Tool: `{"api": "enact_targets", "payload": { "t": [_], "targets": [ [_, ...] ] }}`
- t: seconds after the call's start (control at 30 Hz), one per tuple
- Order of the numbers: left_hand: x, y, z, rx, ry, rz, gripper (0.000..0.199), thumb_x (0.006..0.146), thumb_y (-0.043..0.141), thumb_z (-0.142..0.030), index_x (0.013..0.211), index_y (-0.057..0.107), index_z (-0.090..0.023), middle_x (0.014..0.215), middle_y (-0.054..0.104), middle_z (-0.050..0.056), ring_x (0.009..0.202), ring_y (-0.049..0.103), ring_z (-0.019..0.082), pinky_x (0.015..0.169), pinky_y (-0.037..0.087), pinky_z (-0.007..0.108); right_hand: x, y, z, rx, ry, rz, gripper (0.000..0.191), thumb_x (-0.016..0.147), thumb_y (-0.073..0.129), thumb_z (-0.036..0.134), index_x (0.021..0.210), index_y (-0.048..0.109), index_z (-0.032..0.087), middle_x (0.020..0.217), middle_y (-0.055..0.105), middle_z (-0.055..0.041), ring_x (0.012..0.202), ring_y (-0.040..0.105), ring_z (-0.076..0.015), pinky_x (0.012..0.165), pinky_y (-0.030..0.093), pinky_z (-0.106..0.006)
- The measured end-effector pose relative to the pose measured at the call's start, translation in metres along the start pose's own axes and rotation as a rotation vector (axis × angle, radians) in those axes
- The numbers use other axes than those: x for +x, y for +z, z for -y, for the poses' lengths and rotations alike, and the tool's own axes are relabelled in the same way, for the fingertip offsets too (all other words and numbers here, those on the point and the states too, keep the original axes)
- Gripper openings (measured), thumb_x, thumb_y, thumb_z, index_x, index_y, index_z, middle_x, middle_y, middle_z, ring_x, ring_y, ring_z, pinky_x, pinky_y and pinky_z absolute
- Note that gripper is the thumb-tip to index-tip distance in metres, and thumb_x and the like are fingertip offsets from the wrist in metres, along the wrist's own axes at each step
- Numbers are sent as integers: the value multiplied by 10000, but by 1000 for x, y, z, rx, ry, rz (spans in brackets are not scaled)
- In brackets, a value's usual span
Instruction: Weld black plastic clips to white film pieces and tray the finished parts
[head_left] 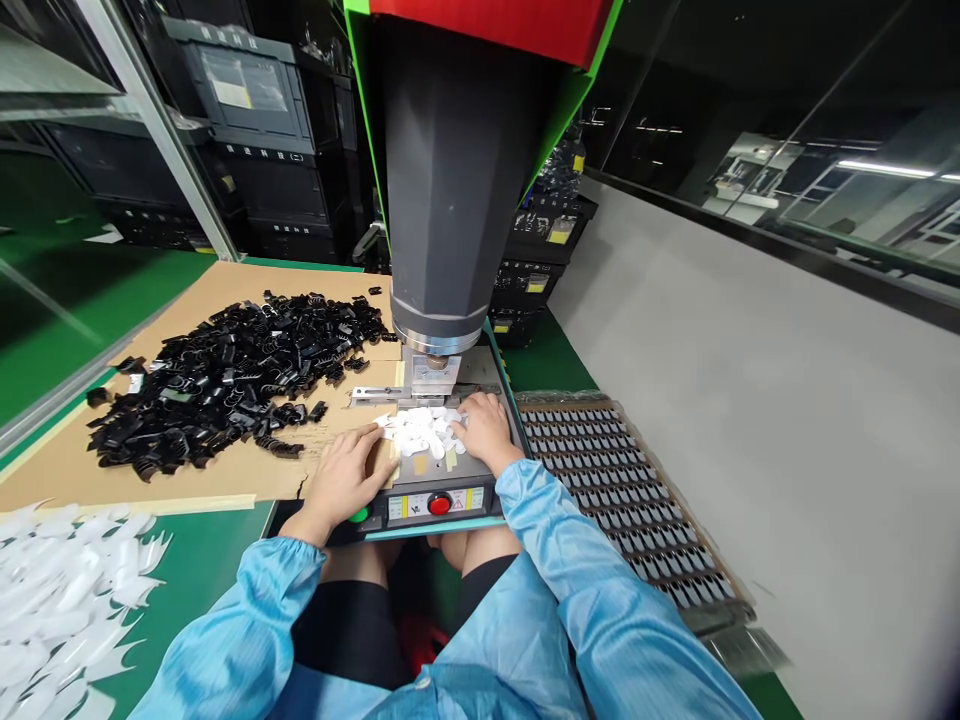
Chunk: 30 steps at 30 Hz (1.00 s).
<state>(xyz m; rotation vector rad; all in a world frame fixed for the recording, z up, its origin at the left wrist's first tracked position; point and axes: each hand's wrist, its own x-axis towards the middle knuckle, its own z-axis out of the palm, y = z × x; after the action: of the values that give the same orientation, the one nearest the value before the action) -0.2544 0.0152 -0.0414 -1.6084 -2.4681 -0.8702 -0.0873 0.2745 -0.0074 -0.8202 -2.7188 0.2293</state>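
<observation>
A small heap of white pieces lies on the metal bed of a press machine, just in front of its head. My left hand rests at the left side of the heap, thumb and fingers apart, over the cardboard's edge and the machine's front left. At the heap's right side, my right hand lies on the bed with its fingers spread, the fingertips near the white pieces. Neither hand visibly holds anything. A red button shows on the machine's front panel, between my wrists.
Many black clips are piled on cardboard at the left. White curved pieces cover the near left. A tray of parts in rows stands at the right; crates are stacked behind.
</observation>
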Motion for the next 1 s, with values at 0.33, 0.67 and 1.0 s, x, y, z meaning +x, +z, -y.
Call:
{"api": "enact_targets", "payload": {
  "t": [0.33, 0.67, 1.0],
  "targets": [
    [0, -3, -2, -5, 7, 7, 556, 1010, 605, -593, 1461, 589, -268, 1486, 624, 120, 1351, 573, 364, 1116, 453, 550, 8, 1, -2, 90, 51, 73, 126, 909, 771, 299, 935, 665, 237, 1247, 658, -73, 1198, 483, -290, 988, 369, -425],
    [0, -3, -2, -5, -6, 28, 562, 1010, 594, -602, 1470, 587, -279, 1500, 614, 121, 1372, 555, 364, 1131, 447, 558, -1, -6, -8, 61, -40, -76, 43, 927, 684, 221, 969, 683, 233, 1268, 663, -80, 1234, 460, -290, 969, 345, -423],
    [-1, -1, -2, 15, -11, 31, 559, 1014, 581, -610, 1463, 582, -278, 1506, 610, 110, 1376, 555, 355, 1138, 442, 551, -30, -17, -8, 121, -166, -98, 172, 947, 652, 164, 1066, 737, 254, 1287, 659, -67, 1272, 466, -273, 1049, 342, -431]
  ]
}}
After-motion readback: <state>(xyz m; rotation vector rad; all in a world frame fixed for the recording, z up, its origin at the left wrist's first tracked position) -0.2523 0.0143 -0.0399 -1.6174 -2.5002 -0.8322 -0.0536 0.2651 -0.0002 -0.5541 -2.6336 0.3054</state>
